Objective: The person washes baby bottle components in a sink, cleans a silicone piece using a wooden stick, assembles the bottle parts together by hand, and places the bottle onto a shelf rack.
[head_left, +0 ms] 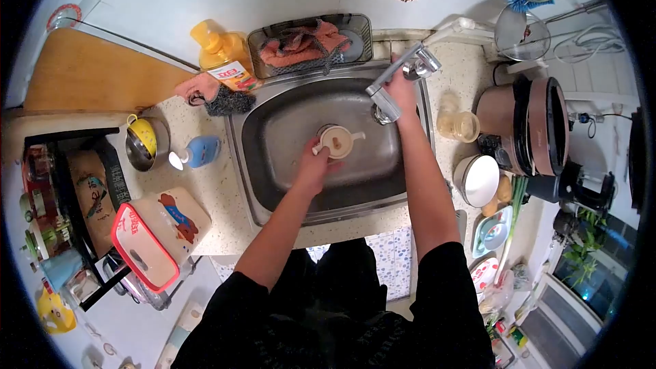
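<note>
My left hand (317,169) holds a small pale cup (337,142) with two side handles over the sink, gripping it at its left side. A small brownish patch shows inside the cup. At the sink's back right corner, my right hand (403,96) is closed at the chrome faucet (387,104), its fingers partly hidden behind the metal. The faucet's spout reaches over the right part of the stainless steel sink (273,119). No stream of water is visible.
Behind the sink stand a yellow detergent bottle (229,58) and a rack (369,27) holding orange cloths. A blue pump bottle (203,151) and a red-rimmed container (171,222) are at left. At right are a glass jar (466,127), white bowl (480,181) and brown cooker (497,109).
</note>
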Action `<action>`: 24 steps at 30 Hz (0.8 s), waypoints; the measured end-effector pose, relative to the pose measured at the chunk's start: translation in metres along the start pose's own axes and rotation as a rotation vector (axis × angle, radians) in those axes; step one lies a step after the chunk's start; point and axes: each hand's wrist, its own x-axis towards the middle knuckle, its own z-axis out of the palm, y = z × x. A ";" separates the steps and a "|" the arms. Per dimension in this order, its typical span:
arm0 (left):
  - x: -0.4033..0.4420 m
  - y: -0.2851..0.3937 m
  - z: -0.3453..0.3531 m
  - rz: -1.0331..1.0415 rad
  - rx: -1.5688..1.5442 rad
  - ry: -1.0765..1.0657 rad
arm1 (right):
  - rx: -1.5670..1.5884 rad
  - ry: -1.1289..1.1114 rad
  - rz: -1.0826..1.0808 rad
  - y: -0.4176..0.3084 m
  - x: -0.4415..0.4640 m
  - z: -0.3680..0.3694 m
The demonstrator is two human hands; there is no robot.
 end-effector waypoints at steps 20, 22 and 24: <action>0.006 0.044 0.098 0.017 -0.298 -0.381 | 1.772 0.013 0.412 -0.010 -0.117 0.002; 0.006 0.043 0.100 -0.003 -0.342 -0.390 | 1.750 0.041 0.388 -0.013 -0.120 -0.001; 0.010 0.041 0.099 -0.009 -0.389 -0.412 | 1.605 0.068 0.394 -0.011 -0.121 0.002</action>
